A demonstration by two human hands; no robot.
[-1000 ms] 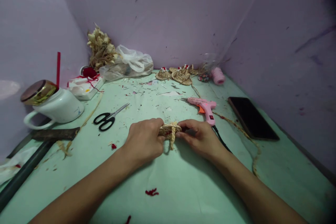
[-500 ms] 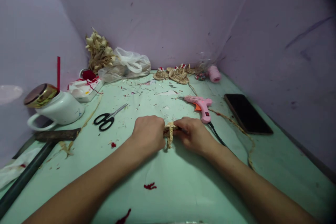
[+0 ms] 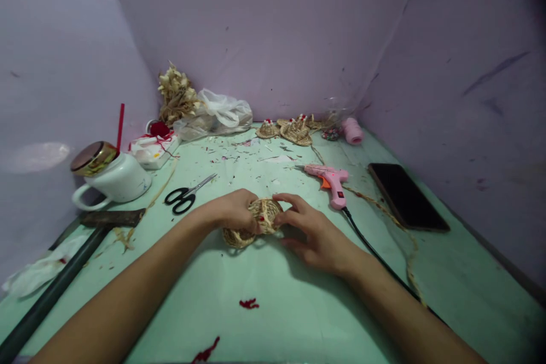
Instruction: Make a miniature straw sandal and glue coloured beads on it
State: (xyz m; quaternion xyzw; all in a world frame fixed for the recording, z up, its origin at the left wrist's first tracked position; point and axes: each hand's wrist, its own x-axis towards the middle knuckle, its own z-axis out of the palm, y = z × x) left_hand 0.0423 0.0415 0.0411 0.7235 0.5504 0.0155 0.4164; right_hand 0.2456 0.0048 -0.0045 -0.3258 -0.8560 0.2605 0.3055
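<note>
Far to the left of the left hand [image 3: 238, 210], a white rounded mug [image 3: 125, 179] holds a glossy gold-and-brown cylinder [image 3: 94, 158] that leans out of its mouth; a flat red strip [image 3: 121, 128] stands up beside the cylinder. Beyond the mug, a white rectangular box [image 3: 154, 154] carries a ball of dark red yarn [image 3: 160, 129]. Farther ahead of the left hand is a bunched, translucent white plastic bag [image 3: 226, 112], its contents unclear. Ahead of the right hand [image 3: 313, 233], a clear plastic container [image 3: 336, 118] has small multicoloured pieces [image 3: 330, 135] at its base.

A hammer with a dark handle [image 3: 63, 278] takes up the room left of the left forearm, and black-handled scissors [image 3: 195, 188] lie just beyond the left hand. That hand is closed on a tan woven straw piece with rounded lobes [image 3: 268, 213], held between the two hands. The right hand is partly open, fingers parted, fingertips at the piece's right rim. Pale green tabletop [image 3: 298, 318] stretches between the forearms, bearing dark red yarn scraps [image 3: 249, 303]. A pink glue gun [image 3: 328, 173] lies just beyond the right hand. Well to its right, a flat black phone [image 3: 407, 196] lies near the tabletop's right edge, which runs along a lilac wall [image 3: 482, 125].
</note>
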